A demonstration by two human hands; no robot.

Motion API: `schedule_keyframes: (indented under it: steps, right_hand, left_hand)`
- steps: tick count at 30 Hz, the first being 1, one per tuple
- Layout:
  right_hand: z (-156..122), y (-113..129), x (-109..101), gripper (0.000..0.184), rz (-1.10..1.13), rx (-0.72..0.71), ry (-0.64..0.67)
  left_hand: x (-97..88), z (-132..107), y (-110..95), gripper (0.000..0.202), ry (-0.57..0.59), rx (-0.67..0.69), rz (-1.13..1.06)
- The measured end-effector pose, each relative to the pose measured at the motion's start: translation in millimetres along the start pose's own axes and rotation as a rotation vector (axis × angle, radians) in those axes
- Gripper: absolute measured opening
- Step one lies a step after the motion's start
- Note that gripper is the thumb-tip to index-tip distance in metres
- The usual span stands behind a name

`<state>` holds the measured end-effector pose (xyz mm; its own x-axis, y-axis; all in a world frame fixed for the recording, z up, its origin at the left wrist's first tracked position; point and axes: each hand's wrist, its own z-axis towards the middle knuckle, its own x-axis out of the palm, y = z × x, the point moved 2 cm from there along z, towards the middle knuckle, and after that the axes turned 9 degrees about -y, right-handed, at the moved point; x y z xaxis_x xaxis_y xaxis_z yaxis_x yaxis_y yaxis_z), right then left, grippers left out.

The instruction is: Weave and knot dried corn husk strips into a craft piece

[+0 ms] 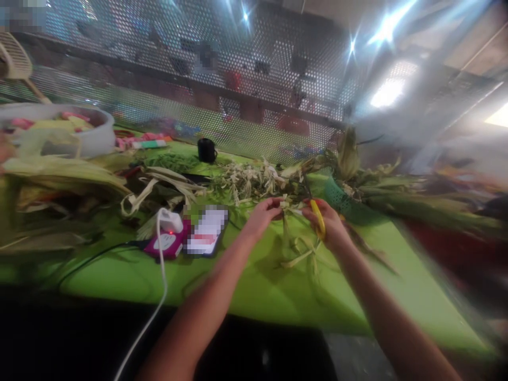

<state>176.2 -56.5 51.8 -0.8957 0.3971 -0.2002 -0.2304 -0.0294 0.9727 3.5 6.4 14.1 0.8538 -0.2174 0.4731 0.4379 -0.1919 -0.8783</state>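
Over the green tabletop (273, 286), my left hand (262, 216) is closed in a pinch on a small woven piece of pale leaf strips (286, 205). My right hand (326, 223) is closed round yellow-handled scissors (318, 219), and its fingertips meet the same leaf piece from the right. Loose ends of the strips (301, 253) hang down onto the table under both hands. The picture is blurred by motion, so I cannot see the blades clearly.
A pile of dried leaf strips (250, 182) lies behind the hands, with a green mesh basket (341, 198) to the right. A phone (206, 233), a pink device (164, 244) with a white charger and cable, a black cup (206, 150) and a white bowl (93, 138) stand left. Mesh screen behind.
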Motion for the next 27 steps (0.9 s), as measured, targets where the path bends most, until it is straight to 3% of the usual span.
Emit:
schedule_keyframes:
  steps: [4, 11, 15, 18, 23, 27]
  right_hand:
    - [7, 3, 19, 0.053, 0.019, -0.046, -0.034]
    - [15, 2, 20, 0.049, 0.008, -0.102, -0.113]
    - [14, 7, 22, 0.048, -0.029, -0.146, -0.091]
    - [10, 10, 22, 0.046, -0.027, -0.151, -0.076]
    - [9, 4, 10, 0.049, 0.03, -0.052, -0.052]
    - [11, -15, -2, 0.049, 0.092, -0.015, 0.001]
  left_hand:
    - [-2.5, 3, 3, 0.029, -0.014, 0.017, -0.003]
    - [-4.0, -2, -4, 0.022, 0.09, -0.004, 0.113]
    - [-2.6, -4, -8, 0.027, 0.167, 0.132, 0.278]
    - [-4.0, -2, -7, 0.027, 0.163, 0.184, 0.331]
    - [-10.6, 2, -8, 0.025, 0.02, 0.095, 0.156]
    - [-13.9, 0, -15, 0.029, -0.003, 0.057, -0.008]
